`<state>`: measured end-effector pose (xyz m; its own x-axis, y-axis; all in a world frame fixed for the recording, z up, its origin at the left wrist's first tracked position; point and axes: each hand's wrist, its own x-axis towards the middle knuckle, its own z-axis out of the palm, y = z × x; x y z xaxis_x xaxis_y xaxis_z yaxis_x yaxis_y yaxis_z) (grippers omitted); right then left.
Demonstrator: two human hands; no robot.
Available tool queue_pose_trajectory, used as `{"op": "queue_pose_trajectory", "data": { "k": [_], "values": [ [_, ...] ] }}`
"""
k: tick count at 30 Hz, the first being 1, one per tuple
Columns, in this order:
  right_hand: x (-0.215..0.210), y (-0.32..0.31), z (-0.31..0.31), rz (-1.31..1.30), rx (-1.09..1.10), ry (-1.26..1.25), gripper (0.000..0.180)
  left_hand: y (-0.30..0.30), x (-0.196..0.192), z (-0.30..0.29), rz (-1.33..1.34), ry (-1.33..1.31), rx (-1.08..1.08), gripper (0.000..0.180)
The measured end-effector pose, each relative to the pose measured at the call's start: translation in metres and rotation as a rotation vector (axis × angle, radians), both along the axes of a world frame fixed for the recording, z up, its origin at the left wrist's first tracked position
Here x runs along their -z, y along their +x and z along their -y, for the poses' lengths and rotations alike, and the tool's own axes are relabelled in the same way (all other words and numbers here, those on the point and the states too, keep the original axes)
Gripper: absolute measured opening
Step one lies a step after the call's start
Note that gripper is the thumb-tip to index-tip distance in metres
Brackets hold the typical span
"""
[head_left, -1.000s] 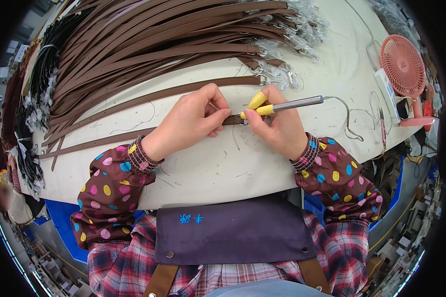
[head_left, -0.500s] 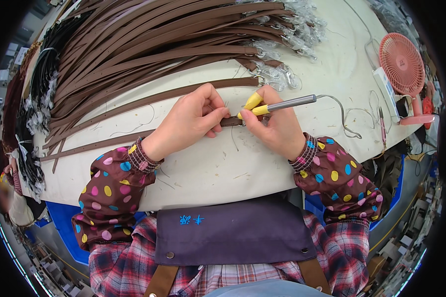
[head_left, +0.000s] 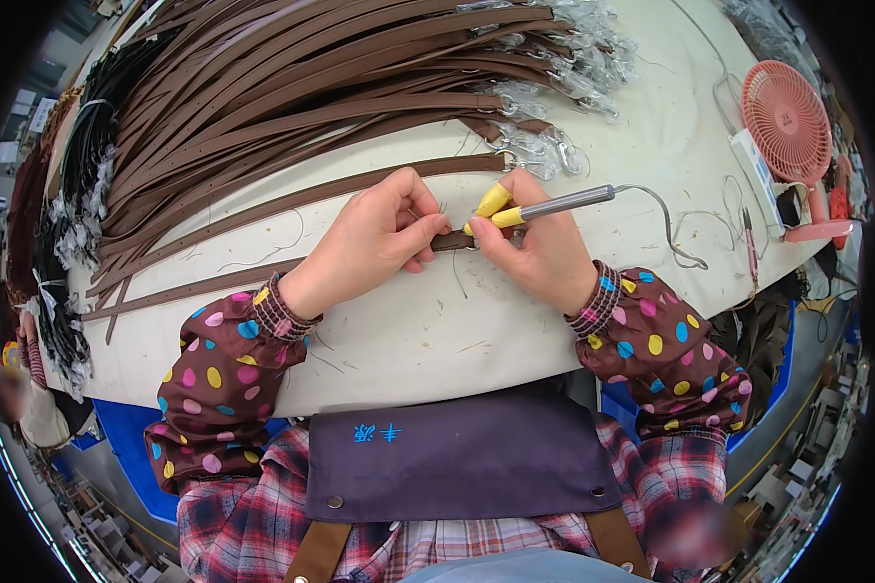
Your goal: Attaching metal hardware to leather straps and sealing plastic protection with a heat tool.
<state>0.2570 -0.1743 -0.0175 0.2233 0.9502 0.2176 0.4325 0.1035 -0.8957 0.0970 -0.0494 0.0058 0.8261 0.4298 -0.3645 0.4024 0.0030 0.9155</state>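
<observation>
My left hand is closed, thumb and fingers pinched on a brown strap near its right end. The rest of this strap runs left across the table under my wrist. A thin dark thread stands up by the left fingertips. My right hand is closed round a corded pen-shaped tool with a grey barrel and yellow grip. The tool's tip is close to the strap end, hidden by the fingers; whether it touches I cannot tell. A yellow cover sits on my right index finger.
Beyond my hands lies a separate brown strap, then a large pile of brown straps with plastic-wrapped metal ends. Black straps hang at left. A pink fan, white power strip and loose cord are at right.
The pen-shaped tool has shifted very slightly left with my right hand. My left hand keeps its pinch on the strap in nearly the same place.
</observation>
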Motion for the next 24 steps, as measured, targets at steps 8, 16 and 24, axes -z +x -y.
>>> {"op": "queue_pose_trajectory", "data": {
  "k": [8, 16, 24],
  "values": [
    [0.0003, 0.0, 0.0005, 0.005, -0.002, -0.003, 0.022, -0.0003, -0.0004, 0.0005, 0.003, 0.0, 0.002, 0.013],
    [-0.0012, 0.0, 0.0001, -0.008, 0.001, -0.021, 0.022, 0.0002, 0.0, -0.0002, 0.002, 0.0, 0.003, 0.013],
    [-0.0016, 0.0008, 0.0007, -0.012, 0.001, -0.036, 0.023, 0.0007, 0.001, 0.0, 0.001, 0.007, 0.004, 0.014]
  ]
}}
